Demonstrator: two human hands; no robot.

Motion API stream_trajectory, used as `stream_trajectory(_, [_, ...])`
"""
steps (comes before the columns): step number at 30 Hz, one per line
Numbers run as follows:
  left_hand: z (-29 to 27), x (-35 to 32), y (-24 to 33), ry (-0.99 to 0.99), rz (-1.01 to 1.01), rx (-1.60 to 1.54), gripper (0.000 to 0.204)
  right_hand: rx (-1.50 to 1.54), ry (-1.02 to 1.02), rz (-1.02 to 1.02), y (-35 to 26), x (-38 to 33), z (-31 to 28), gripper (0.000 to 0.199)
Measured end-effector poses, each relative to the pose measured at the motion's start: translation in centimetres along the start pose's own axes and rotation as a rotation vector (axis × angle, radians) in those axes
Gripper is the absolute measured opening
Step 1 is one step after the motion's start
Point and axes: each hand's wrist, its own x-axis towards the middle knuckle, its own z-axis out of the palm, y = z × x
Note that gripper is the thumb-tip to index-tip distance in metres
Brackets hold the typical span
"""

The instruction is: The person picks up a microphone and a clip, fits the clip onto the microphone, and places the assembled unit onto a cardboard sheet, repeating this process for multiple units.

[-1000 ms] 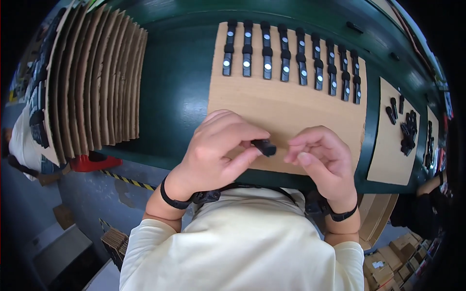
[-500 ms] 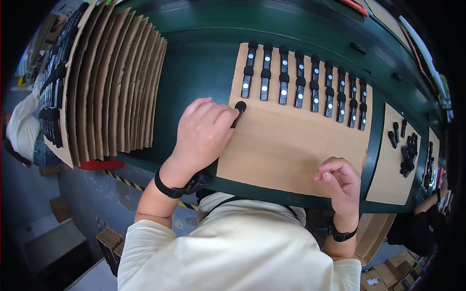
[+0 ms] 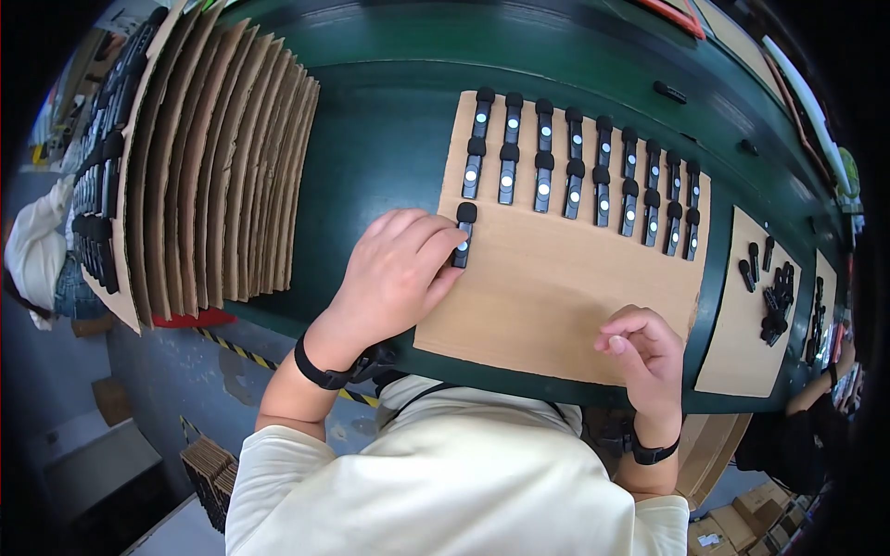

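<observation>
A cardboard sheet (image 3: 547, 296) lies in front of me, bearing two rows of small black clip-on microphones (image 3: 543, 182) with foam tops and a pale round spot on each. At the left, below those rows, one more microphone (image 3: 464, 243) lies with its foam top pointing away from me. My left hand (image 3: 394, 273) has its thumb and index finger closed at the side of this one. Over the sheet's front right part hovers my right hand (image 3: 647, 357), its fingers loosely curled toward the thumb and nothing visible in them.
Upright cardboard sheets (image 3: 222, 176) stand packed at the left, with microphones on the outermost one. To the right, another sheet (image 3: 732, 361) holds a loose heap of microphones (image 3: 779, 301). One microphone (image 3: 669, 92) lies on the green table (image 3: 380, 120). Another person's arm (image 3: 816, 389) shows at far right.
The microphone under my left fingers has come down flat, its spotted face now showing. My left hand has shifted slightly toward me. My right hand has barely moved.
</observation>
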Motion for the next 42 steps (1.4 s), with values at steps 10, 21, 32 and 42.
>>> stream_trajectory(10, [0.2, 0.7, 0.0, 0.016, 0.017, -0.032, 0.037, -0.141, 0.047, 0.009, -0.3, -0.2, -1.4, 0.009])
stream_trajectory(21, [-0.5, 0.0, -0.4, 0.095, -0.097, -0.212, 0.032, -0.773, 0.176, -0.111, -4.7, 3.2, -10.9, 0.008])
stream_trajectory(32, [-0.8, -2.3, -0.5, 0.171, -0.288, -0.192, 0.027, -1.383, 0.408, -0.309, -0.1, 19.1, -28.9, 0.02])
stream_trajectory(42, [-0.4, -9.5, -0.7, 0.04, -0.464, 0.137, 0.043, -1.607, 0.256, -0.071, -0.6, 27.6, -29.1, 0.03])
